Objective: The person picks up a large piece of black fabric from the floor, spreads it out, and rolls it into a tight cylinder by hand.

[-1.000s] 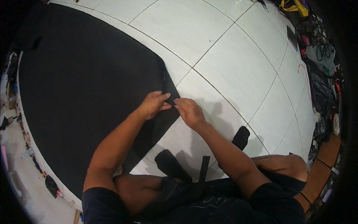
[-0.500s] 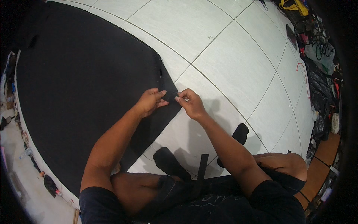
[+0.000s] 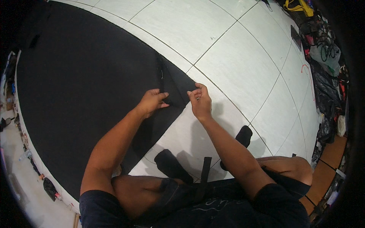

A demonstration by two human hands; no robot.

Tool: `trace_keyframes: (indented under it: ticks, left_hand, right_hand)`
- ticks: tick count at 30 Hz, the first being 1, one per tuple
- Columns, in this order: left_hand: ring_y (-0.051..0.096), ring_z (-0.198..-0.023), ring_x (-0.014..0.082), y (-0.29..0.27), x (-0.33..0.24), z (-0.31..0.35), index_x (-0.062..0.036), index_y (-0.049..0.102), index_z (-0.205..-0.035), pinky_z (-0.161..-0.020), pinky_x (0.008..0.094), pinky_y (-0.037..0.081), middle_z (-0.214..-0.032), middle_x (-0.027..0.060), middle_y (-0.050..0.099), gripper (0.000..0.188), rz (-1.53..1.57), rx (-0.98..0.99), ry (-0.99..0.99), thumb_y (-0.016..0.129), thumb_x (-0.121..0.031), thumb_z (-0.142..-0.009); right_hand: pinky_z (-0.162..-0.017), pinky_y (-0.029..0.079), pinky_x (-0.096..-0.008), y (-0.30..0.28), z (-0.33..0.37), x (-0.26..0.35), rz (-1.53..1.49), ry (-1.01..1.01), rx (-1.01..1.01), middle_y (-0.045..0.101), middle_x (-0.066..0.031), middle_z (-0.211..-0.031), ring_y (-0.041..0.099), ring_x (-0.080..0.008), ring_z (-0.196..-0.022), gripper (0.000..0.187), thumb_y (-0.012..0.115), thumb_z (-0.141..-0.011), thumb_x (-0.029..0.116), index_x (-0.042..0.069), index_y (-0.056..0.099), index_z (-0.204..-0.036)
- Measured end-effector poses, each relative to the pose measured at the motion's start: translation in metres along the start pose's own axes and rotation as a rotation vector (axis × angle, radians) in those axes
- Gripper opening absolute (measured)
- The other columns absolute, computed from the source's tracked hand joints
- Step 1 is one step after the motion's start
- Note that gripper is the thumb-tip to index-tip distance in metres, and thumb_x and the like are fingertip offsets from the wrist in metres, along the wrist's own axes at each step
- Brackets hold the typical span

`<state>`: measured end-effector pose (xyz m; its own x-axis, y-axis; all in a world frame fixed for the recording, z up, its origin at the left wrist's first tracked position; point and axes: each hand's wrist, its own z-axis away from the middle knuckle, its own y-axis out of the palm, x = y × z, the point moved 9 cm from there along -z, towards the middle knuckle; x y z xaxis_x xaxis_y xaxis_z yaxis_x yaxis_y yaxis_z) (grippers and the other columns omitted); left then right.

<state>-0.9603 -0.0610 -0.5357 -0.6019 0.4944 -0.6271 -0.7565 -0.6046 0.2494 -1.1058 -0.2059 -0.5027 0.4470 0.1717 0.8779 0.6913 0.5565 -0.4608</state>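
A large black fabric sheet (image 3: 91,87) covers the floor on the left, its right part narrowing to a creased corner. On the sheet just left of that corner rests my left hand (image 3: 151,103), thumb and fingers apart. My right hand (image 3: 201,100) is at the outer edge of the corner flap, fingers bent, with a fingertip at the fabric's tip; the exact grip is partly hidden. A small thin light-coloured mark or pin-like piece (image 3: 162,74) shows along the crease above my left hand; I cannot make out which it is.
White floor tiles (image 3: 243,68) lie beyond and right of the sheet. My feet in black socks (image 3: 173,167) are close below the corner. Bags and cables (image 3: 325,57) pile along the right side, above a brown cardboard piece (image 3: 330,155). Small items line the far left.
The folded corner has been opened outward to the right, showing a wider flap. My right hand has moved slightly right and turned upward with it; my left hand has hardly moved.
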Motion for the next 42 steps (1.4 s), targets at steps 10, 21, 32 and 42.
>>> trace_keyframes:
  ticks: [10, 21, 32, 42]
  left_hand:
    - [0.061, -0.096, 0.0294, 0.002, -0.041, 0.023, -0.0012, 0.041, -0.134, -0.089, 0.0368, 0.051, -0.117, 0.0258, 0.055, 0.053, -0.628, -0.385, 0.395, 0.06, -0.007, -0.085]
    - [0.053, -0.069, 0.0102, 0.015, -0.032, 0.005, -0.0029, 0.068, -0.084, -0.063, 0.0272, 0.043, -0.076, 0.0012, 0.061, 0.027, -0.344, -0.179, 0.174, 0.062, -0.028, -0.091]
    - [0.044, -0.059, 0.0066, 0.001, -0.016, -0.003, -0.0029, 0.067, -0.078, -0.053, 0.0265, 0.037, -0.064, -0.003, 0.053, 0.029, -0.193, -0.172, 0.134, 0.064, -0.028, -0.091]
    - [0.049, -0.064, 0.0075, 0.002, -0.023, -0.006, -0.0002, 0.068, -0.083, -0.058, 0.0269, 0.041, -0.069, -0.0008, 0.057, 0.033, -0.261, -0.144, 0.208, 0.064, -0.032, -0.091]
  right_hand:
    - [-0.071, 0.049, -0.0363, -0.006, -0.011, 0.016, 0.44, -0.448, -0.079, 0.06, -0.0127, -0.092, 0.06, -0.0283, -0.09, 0.026, 0.069, -0.083, 0.013, 0.003, 0.056, -0.103]
    - [-0.059, 0.046, -0.0281, 0.027, -0.013, 0.011, -0.119, 0.015, 0.216, 0.066, -0.0075, -0.08, 0.056, -0.0127, -0.064, 0.033, 0.078, -0.079, 0.022, 0.001, 0.057, -0.093]
    - [-0.064, 0.049, -0.0286, 0.003, -0.026, -0.016, -0.423, 0.205, 0.116, 0.064, -0.0058, -0.092, 0.059, -0.013, -0.078, 0.028, 0.065, -0.09, 0.019, -0.001, 0.061, -0.11]
    - [-0.069, 0.048, -0.0345, 0.039, 0.017, 0.049, 0.05, -0.25, 0.141, 0.062, -0.0116, -0.086, 0.06, -0.022, -0.077, 0.028, 0.072, -0.084, 0.028, 0.002, 0.066, -0.091]
